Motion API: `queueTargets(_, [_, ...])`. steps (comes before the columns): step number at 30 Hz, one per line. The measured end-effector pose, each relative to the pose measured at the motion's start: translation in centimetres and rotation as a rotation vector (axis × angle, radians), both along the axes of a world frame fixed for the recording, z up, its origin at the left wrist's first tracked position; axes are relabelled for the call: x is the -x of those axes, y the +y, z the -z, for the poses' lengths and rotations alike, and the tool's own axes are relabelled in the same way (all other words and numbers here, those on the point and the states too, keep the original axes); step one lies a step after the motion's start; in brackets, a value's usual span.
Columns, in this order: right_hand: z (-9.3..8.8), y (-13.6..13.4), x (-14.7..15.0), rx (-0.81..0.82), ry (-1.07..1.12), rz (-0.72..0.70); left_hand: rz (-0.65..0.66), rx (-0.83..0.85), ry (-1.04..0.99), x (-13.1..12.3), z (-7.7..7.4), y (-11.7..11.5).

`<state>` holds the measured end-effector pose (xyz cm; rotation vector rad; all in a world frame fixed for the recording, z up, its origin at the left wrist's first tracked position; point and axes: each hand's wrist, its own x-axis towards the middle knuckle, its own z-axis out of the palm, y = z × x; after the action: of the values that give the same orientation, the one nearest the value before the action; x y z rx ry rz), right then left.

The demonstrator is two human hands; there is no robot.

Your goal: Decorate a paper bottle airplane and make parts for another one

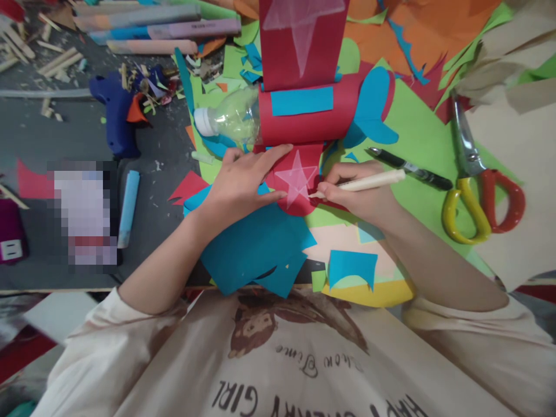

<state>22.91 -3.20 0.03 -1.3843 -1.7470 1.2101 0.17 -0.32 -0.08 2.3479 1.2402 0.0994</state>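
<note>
My left hand [245, 179] lies flat with its fingers stretched over a red paper piece [290, 200] that bears a pale star [296, 179]. My right hand [354, 194] is closed around a cream-coloured pen [373, 181], its tip touching the red paper at the star's right edge. Just above lies a clear plastic bottle [230, 119] wrapped in red paper [304, 124] with a blue strip and blue fins. Blue paper sheets [252, 249] lie under my left wrist.
Scissors [478, 191] with yellow and red handles lie to the right, a black marker [410, 169] beside my right hand. A blue glue gun [115, 113] sits at left, a blue glue stick [129, 205] below it. Paper scraps and rolled sheets [160, 29] cover the table.
</note>
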Motion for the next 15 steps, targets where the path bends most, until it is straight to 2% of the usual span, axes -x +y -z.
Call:
queueTargets(3, [0.06, -0.11, -0.06, 0.051, 0.026, -0.006, -0.001, 0.006, 0.001, 0.00, 0.01, 0.01])
queueTargets(8, [0.34, -0.41, 0.20, 0.008, 0.125, 0.164, 0.010, 0.003, -0.013, 0.14, 0.19, 0.03])
queueTargets(15, [0.17, -0.31, 0.35, -0.021, 0.059, 0.131, 0.001, 0.010, -0.001, 0.03, 0.10, 0.03])
